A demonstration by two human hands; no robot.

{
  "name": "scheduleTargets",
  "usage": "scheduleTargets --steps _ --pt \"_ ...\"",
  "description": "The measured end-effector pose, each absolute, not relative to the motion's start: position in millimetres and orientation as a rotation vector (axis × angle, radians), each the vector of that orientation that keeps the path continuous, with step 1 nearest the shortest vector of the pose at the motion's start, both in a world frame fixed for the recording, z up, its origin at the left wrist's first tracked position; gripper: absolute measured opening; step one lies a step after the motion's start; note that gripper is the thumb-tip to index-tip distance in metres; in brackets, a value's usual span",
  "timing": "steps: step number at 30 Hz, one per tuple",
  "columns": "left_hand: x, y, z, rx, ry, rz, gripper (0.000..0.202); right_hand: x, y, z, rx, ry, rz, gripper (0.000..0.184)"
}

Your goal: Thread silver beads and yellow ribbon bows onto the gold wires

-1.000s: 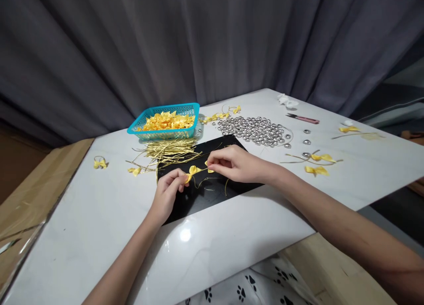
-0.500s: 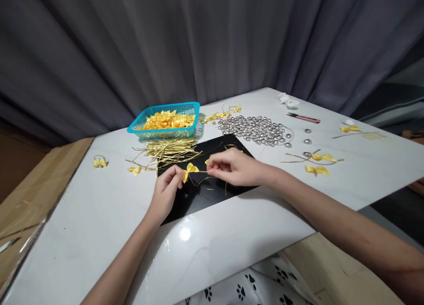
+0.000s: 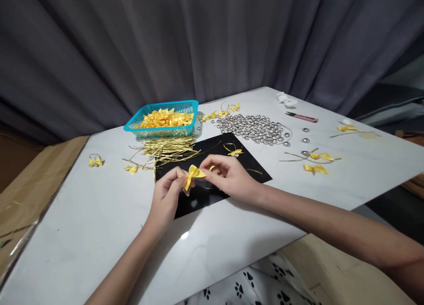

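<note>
Above the black mat (image 3: 195, 203), a yellow ribbon bow (image 3: 195, 172) is held between my two hands. The thumb and fingers of my left hand (image 3: 168, 192) are closed on the bow's left side. My right hand (image 3: 230, 177) is also closed, its fingertips pinching the bow's right tip. Something small and shiny shows beneath the bow by my left fingertips, too small to make out. Behind my right fingers a bit of yellow ribbon is partly hidden. A finished-looking bow with a wire loop (image 3: 235, 152) lies on the mat behind my right hand.
A turquoise basket (image 3: 159, 132) holds many yellow bows. Before it lies a pile of gold wire ties (image 3: 168, 147). Silver beads (image 3: 255, 127) are heaped behind the mat. Thread snips (image 3: 302, 117) lie at the back right. Loose bows (image 3: 316, 169) with wires lie on the right, another bow (image 3: 96, 162) far left.
My right hand has come in from the stretched wire to the bow's right tip. The bow has turned and sits slightly lower. The view has shifted slightly.
</note>
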State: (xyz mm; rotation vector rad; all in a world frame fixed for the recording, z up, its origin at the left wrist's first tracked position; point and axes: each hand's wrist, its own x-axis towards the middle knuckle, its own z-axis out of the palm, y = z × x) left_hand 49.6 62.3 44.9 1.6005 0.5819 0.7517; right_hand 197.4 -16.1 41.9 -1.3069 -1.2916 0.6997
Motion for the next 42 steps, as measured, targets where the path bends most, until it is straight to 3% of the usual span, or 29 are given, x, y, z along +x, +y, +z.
scheduleTargets --steps 4,7,17,25,38,40,42 --pt "49 62 44 1.563 0.585 0.76 0.025 193 -25 44 -1.177 -1.41 0.155 0.012" --pt "49 62 44 1.51 0.552 0.715 0.024 192 -27 43 -1.042 -1.581 0.006 0.008" --pt "52 58 51 1.237 0.456 0.536 0.022 193 -25 38 -1.008 -1.642 0.087 0.016" --pt "50 55 58 0.977 0.393 0.449 0.016 191 -25 37 -0.979 -1.671 0.004 0.012" --pt "47 51 57 1.058 0.33 0.448 0.018 194 -26 41 -0.982 -1.756 -0.226 0.013" --pt "49 51 56 1.092 0.349 0.48 0.02 194 -27 45 -0.994 -1.74 -0.171 0.01" --pt "50 52 54 1.133 0.379 0.515 0.021 193 -27 50 -1.032 -1.633 0.097 0.005"
